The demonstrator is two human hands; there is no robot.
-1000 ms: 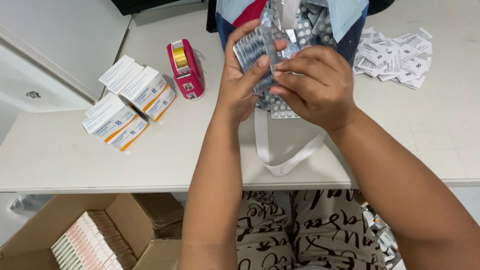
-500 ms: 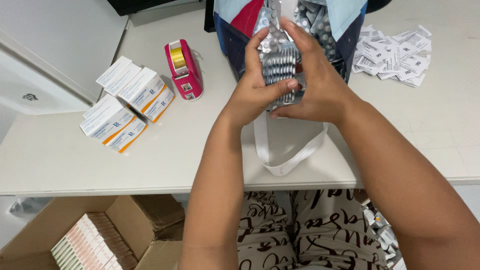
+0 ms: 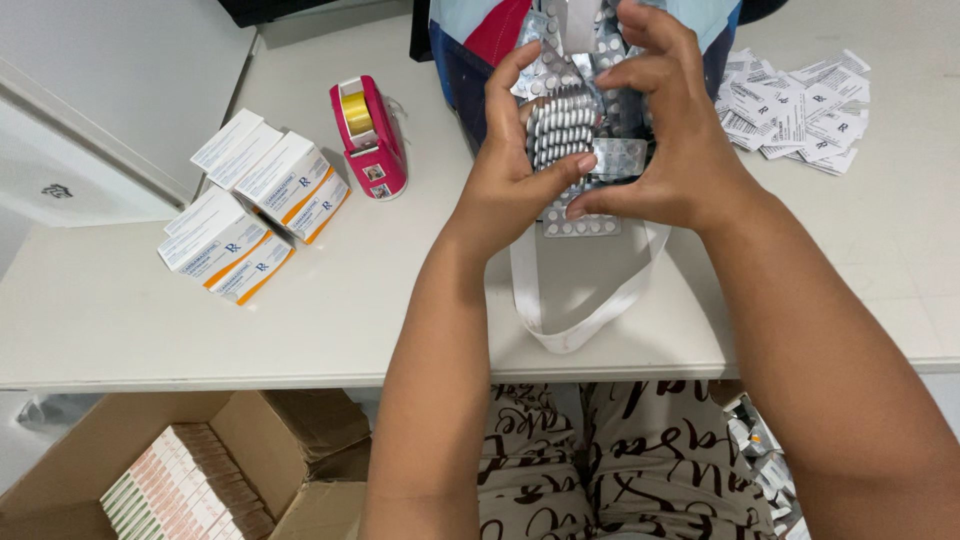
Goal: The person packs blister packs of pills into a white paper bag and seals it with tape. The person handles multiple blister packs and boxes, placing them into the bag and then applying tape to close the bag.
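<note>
Now both hands (image 3: 600,150) have squared the blister strips (image 3: 572,130) into a stack.

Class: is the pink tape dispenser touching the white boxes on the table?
Apart. The head view shows bare table between the tape dispenser and the boxes.

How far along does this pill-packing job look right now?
Done: white boxes stand on the table, more fill the carton below. In hand: left hand and right hand square a blister stack. Left: the bag holds more strips, and leaflets wait.
</note>
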